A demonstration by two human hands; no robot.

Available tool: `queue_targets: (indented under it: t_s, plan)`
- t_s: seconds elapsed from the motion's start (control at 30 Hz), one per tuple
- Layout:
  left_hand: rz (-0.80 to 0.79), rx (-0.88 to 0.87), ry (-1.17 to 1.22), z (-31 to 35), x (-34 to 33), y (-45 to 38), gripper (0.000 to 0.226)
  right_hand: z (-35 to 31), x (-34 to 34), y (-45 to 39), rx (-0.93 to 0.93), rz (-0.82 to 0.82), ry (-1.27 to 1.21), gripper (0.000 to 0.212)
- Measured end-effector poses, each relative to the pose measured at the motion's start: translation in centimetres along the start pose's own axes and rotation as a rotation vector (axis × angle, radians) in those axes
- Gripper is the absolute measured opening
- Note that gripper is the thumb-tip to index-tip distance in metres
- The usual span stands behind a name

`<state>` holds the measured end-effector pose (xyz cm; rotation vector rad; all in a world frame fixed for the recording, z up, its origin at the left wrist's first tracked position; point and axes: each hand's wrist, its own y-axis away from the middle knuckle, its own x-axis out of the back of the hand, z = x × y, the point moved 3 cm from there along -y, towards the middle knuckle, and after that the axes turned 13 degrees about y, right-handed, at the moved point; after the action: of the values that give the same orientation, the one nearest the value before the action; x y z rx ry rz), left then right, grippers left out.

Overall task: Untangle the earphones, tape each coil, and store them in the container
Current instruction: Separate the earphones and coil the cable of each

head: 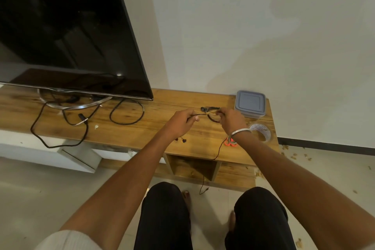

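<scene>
Black earphones (210, 110) are stretched between my two hands above the wooden TV stand (154, 128). My left hand (182, 122) pinches the cord at one side. My right hand (232, 119) grips a small coil of the same cord. One strand of cord (218, 151) hangs from under my right wrist over the stand's front edge down to the floor. Two black earbuds (182, 140) lie on the stand below my left hand. A grey lidded container (250, 103) stands shut at the back right. A roll of clear tape (260, 132) lies near the right edge.
A large dark TV (67, 32) on a metal foot fills the left side, with black cables (126, 113) looped on the stand. Something orange (230, 143) lies under my right wrist. My knees (164, 209) are below the stand's front edge. A white wall stands behind.
</scene>
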<state>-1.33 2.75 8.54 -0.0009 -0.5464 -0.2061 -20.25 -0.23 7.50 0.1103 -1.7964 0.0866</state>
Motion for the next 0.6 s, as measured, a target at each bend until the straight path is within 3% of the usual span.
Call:
queue_targets:
  t_s: [0.17, 0.3, 0.4, 0.6]
  plan:
    - [0.005, -0.021, -0.023, -0.3, -0.1, 0.2, 0.024, -0.7, -0.5, 1.4, 0.188, -0.196, -0.085, 0.034]
    - [-0.050, -0.042, -0.027, 0.6, -1.4, 0.3, 0.023, -3.0, -0.6, 2.4, 0.327, -0.188, -0.208, 0.031]
    - [-0.041, -0.037, -0.033, 1.1, -0.9, 0.2, 0.024, -4.1, -0.3, 1.9, 0.260, -0.167, -0.260, 0.022]
    - [-0.030, -0.004, -0.040, 0.8, -0.5, 0.6, 0.028, -2.3, 0.6, 1.1, 0.140, -0.052, -0.260, 0.025]
